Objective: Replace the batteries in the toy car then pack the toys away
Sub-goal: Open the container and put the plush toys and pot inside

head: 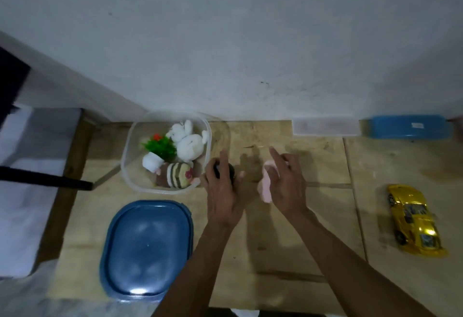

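Left of your hands sits the clear tub (130, 164), toys already in; your left hand (223, 191) curls on a dark toy (231, 170) touching its near corner, your right hand (285, 181) pinches a pink toy (265, 189); yellow toy car (414, 219) lies far right, nose toward you, right hand nearer

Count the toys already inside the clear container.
4 visible in the clear container: a white plush rabbit at the back, a green plastic plant, a small white toy at front left, and a striped plush at the front. Others may lie hidden underneath.
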`<action>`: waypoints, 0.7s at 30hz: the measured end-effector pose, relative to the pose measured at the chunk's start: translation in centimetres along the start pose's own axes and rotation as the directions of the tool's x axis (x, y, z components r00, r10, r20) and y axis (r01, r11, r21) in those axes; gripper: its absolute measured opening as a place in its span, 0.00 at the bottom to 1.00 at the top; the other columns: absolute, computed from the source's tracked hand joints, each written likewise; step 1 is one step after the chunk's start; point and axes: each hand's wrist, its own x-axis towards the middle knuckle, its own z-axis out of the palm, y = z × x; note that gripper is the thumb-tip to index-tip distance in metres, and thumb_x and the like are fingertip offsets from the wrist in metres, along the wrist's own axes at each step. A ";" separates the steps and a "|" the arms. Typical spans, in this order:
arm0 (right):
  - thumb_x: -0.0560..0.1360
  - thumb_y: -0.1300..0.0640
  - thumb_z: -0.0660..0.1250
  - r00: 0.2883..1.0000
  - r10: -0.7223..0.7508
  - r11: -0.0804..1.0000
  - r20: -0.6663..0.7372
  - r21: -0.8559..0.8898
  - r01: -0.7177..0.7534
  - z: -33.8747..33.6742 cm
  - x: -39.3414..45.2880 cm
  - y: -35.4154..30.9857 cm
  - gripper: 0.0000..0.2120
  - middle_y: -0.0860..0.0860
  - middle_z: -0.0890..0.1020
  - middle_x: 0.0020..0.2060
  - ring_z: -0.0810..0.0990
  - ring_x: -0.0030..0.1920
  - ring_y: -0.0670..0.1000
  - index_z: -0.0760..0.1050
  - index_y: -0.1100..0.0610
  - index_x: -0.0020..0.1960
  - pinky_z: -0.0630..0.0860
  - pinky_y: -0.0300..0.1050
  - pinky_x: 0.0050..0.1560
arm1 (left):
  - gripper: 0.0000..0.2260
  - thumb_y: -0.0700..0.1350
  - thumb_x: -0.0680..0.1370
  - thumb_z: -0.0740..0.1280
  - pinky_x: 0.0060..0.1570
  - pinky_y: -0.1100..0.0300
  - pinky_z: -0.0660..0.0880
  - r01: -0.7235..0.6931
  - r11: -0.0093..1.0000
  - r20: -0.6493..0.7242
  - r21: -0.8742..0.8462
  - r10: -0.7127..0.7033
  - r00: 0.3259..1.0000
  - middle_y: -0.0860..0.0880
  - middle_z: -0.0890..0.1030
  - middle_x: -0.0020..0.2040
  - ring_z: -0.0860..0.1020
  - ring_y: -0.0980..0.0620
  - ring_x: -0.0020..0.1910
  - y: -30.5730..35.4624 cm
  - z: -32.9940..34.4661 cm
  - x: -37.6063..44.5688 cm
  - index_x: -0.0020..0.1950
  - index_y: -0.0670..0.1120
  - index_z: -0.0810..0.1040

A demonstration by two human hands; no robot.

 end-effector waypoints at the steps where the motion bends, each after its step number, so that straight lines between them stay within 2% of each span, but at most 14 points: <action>1: 0.80 0.49 0.57 1.000 -0.014 1.000 0.017 -0.023 0.014 0.5 0.1 -0.9 0.21 0.60 0.74 0.61 0.77 0.57 0.61 0.75 0.56 0.69 0.74 0.48 0.52 | 0.29 0.59 0.83 0.52 0.64 0.53 0.58 -0.009 1.000 -0.033 -0.003 0.008 0.999 0.38 0.67 0.66 0.68 0.36 0.61 -0.2 -1.2 0.3 0.81 0.48 0.54; 3: 0.79 0.46 0.59 0.998 0.009 0.983 0.069 -0.185 0.004 1.8 0.3 -1.6 0.21 0.59 0.72 0.65 0.74 0.61 0.64 0.77 0.54 0.67 0.74 0.53 0.57 | 0.29 0.57 0.83 0.54 0.61 0.48 0.65 -0.010 1.000 -0.079 -0.017 0.008 0.997 0.40 0.67 0.65 0.69 0.39 0.58 -1.1 -3.6 1.0 0.81 0.48 0.54; 5: 0.79 0.43 0.64 0.994 0.064 0.941 0.091 -0.337 -0.030 3.3 0.2 -1.6 0.21 0.57 0.68 0.71 0.69 0.66 0.65 0.74 0.49 0.69 0.72 0.56 0.61 | 0.29 0.55 0.82 0.56 0.57 0.53 0.63 -0.011 1.000 -0.096 -0.020 0.009 0.995 0.40 0.67 0.64 0.67 0.42 0.58 -2.2 -5.7 1.5 0.81 0.47 0.55; 7: 0.78 0.42 0.65 0.983 0.151 0.926 0.104 -0.362 -0.104 4.7 0.1 -1.7 0.25 0.55 0.64 0.75 0.66 0.68 0.67 0.70 0.47 0.73 0.71 0.58 0.63 | 0.28 0.49 0.82 0.59 0.57 0.48 0.64 -0.010 1.000 -0.094 0.024 0.013 0.995 0.40 0.67 0.66 0.66 0.41 0.59 -3.8 -7.3 2.3 0.81 0.46 0.56; 9: 0.78 0.46 0.68 0.976 0.196 0.942 0.093 -0.295 -0.161 5.7 0.0 -2.0 0.25 0.55 0.63 0.75 0.65 0.70 0.67 0.69 0.49 0.73 0.69 0.59 0.66 | 0.29 0.43 0.82 0.62 0.60 0.42 0.66 0.014 1.000 -0.067 0.023 -0.013 0.998 0.40 0.65 0.68 0.65 0.39 0.61 -5.4 -8.6 3.0 0.81 0.48 0.54; 11: 0.77 0.50 0.70 0.978 0.209 0.961 0.020 -0.189 -0.201 6.2 0.0 -2.4 0.25 0.59 0.67 0.72 0.68 0.69 0.66 0.72 0.54 0.71 0.68 0.58 0.67 | 0.30 0.45 0.83 0.62 0.63 0.42 0.65 0.043 0.999 -0.021 0.004 -0.043 0.999 0.41 0.62 0.70 0.64 0.39 0.63 -6.9 -9.8 4.0 0.82 0.51 0.52; 13: 0.75 0.49 0.70 0.971 0.217 0.974 -0.102 -0.049 -0.223 6.5 -0.2 -2.9 0.25 0.62 0.70 0.68 0.71 0.66 0.66 0.75 0.58 0.69 0.69 0.59 0.66 | 0.29 0.49 0.83 0.61 0.64 0.42 0.65 0.050 0.999 0.004 0.004 -0.050 0.999 0.41 0.61 0.72 0.63 0.38 0.65 -8.4 -10.8 4.9 0.81 0.50 0.53; 15: 0.75 0.49 0.71 0.959 0.208 0.978 -0.190 0.046 -0.203 6.3 -0.2 -4.5 0.24 0.60 0.70 0.68 0.72 0.66 0.63 0.76 0.57 0.69 0.71 0.57 0.66 | 0.27 0.48 0.83 0.61 0.65 0.41 0.63 0.042 0.999 0.016 0.033 -0.043 0.999 0.39 0.61 0.73 0.63 0.37 0.65 -9.9 -11.8 5.9 0.81 0.49 0.56; 18: 0.75 0.51 0.74 0.950 0.213 0.972 -0.228 0.149 -0.183 6.2 1.1 -8.5 0.25 0.56 0.67 0.70 0.69 0.69 0.58 0.74 0.54 0.70 0.68 0.50 0.69 | 0.27 0.46 0.83 0.62 0.65 0.43 0.61 0.052 0.997 0.043 0.063 -0.055 0.998 0.36 0.62 0.71 0.64 0.35 0.64 -11.5 -13.0 7.6 0.80 0.48 0.57; 21: 0.75 0.50 0.74 0.962 0.130 0.976 -0.239 0.201 -0.082 7.1 2.1 -12.8 0.26 0.53 0.67 0.70 0.69 0.70 0.56 0.74 0.52 0.71 0.70 0.53 0.69 | 0.27 0.48 0.83 0.61 0.62 0.43 0.63 0.043 0.995 0.050 0.088 -0.048 0.998 0.37 0.63 0.69 0.64 0.36 0.61 -12.3 -14.1 8.8 0.80 0.47 0.57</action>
